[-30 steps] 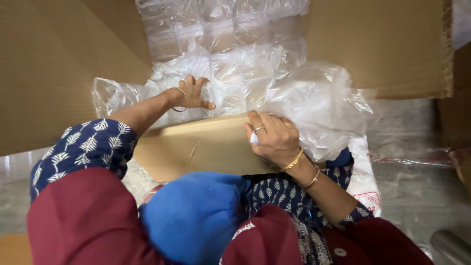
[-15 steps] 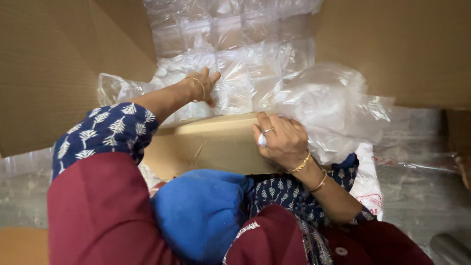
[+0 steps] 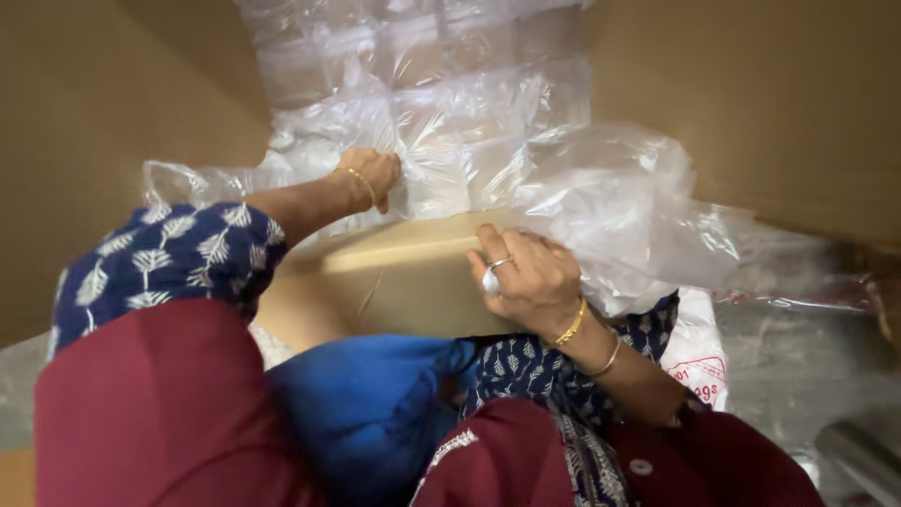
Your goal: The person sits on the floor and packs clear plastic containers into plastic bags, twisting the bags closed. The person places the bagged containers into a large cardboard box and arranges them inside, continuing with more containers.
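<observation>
A: Where are the 2 hands right now?

B: The left hand (image 3: pixel 371 174) is reached forward, its fingers (image 3: pixel 387 167) curled shut on the crinkled clear plastic liner (image 3: pixel 441 122) that covers the inside of the big brown cardboard carton (image 3: pixel 779 103). The right hand (image 3: pixel 527 279) lies nearer, fingers (image 3: pixel 493 246) bent narrow over the top edge of the flat tan cardboard sheet (image 3: pixel 404 272), with loose plastic bunched just beyond them.

A: And the sheet itself?

B: It stands between the 2 hands, its edge under the right fingers and below the left ones.

A: How would you handle this well?

B: I'd judge: keep the right fingers firm on the edge so the sheet cannot tip, and draw the plastic evenly with the left, since thin film tears if snatched.
</observation>
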